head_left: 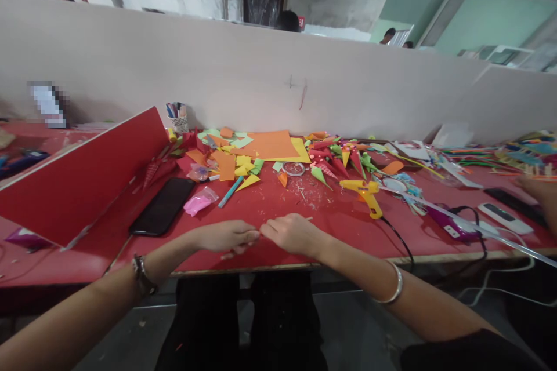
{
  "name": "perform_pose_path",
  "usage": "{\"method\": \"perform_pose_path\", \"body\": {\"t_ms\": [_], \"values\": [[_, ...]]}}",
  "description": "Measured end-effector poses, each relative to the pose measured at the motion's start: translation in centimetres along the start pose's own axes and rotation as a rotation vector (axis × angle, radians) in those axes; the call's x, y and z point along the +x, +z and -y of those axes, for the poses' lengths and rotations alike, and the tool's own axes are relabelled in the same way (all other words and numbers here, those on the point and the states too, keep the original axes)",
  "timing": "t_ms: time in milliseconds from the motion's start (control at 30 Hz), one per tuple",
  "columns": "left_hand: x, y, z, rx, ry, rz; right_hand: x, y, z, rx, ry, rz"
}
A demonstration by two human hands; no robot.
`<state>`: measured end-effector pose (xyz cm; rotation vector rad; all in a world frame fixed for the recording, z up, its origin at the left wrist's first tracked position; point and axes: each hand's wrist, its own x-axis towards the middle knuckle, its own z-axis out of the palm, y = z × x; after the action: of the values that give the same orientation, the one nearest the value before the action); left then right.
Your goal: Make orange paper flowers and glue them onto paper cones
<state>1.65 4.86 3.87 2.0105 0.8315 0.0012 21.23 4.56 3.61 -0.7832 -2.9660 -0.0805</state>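
Observation:
My left hand and my right hand meet fingertip to fingertip just above the front of the red tabletop. Both are closed in a pinch. What they hold, if anything, is too small or hidden to name. A thin pale tip shows behind my right knuckles; I cannot tell whether it is held or lying there. Beyond my hands are paper scraps, a teal pen-like stick and a pink plastic packet. Right of them lies a yellow glue gun with a black cord.
A black phone lies left, beside a leaning red board. Orange paper sheets and coloured paper cones spread along the back. A purple power strip sits right, near another person's hand. A white partition stands behind.

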Motion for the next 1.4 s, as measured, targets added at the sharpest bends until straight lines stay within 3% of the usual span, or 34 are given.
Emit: {"method": "perform_pose_path", "body": {"t_ms": [67, 133, 200, 367, 467, 567, 767, 933, 1033, 1133, 1267, 1400], "values": [[-0.2, -0.1, 0.0, -0.236, -0.030, 0.096, -0.2, 0.0, 0.2, -0.160, -0.070, 0.000], [-0.3, 0.0, -0.2, -0.221, -0.057, 0.092, -0.3, 0.0, 0.3, -0.206, -0.081, 0.013], [-0.4, 0.3, -0.5, -0.011, -0.040, 0.034, -0.5, 0.0, 0.6, -0.179, -0.041, 0.057], [0.2, 1.3, 0.0, 0.792, 0.111, -0.246, -0.2, -0.1, 0.9, 0.008, 0.154, 0.174], [0.7, 1.6, 0.8, 1.061, 0.191, -0.295, 0.2, -0.2, 0.6, 0.247, 0.215, 0.162], [0.9, 1.3, 1.2, 1.166, 0.281, -0.306, 0.4, -0.1, 0.1, 0.594, 0.237, 0.149], [0.3, -0.2, 0.0, 1.264, 0.395, -0.335, 0.4, 0.7, -0.8, 1.478, 0.326, 0.398], [0.0, -0.9, -0.6, 1.378, 0.422, -0.243, 0.3, 1.0, -0.9, 1.729, 0.337, 0.498], [0.1, -0.9, -0.2, 1.398, 0.430, -0.250, 0.4, 1.1, -0.9, 1.728, 0.342, 0.508], [0.4, -0.9, 0.3, 1.365, 0.420, -0.289, 0.7, 1.1, -1.0, 1.587, 0.341, 0.440], [0.8, -1.1, 0.8, 1.231, 0.353, -0.350, 1.2, 0.3, -1.4, 1.179, 0.307, 0.314], [0.7, -1.5, 0.8, 1.101, 0.129, -0.381, 0.9, -0.6, -2.1, 0.788, 0.279, 0.106]]}}
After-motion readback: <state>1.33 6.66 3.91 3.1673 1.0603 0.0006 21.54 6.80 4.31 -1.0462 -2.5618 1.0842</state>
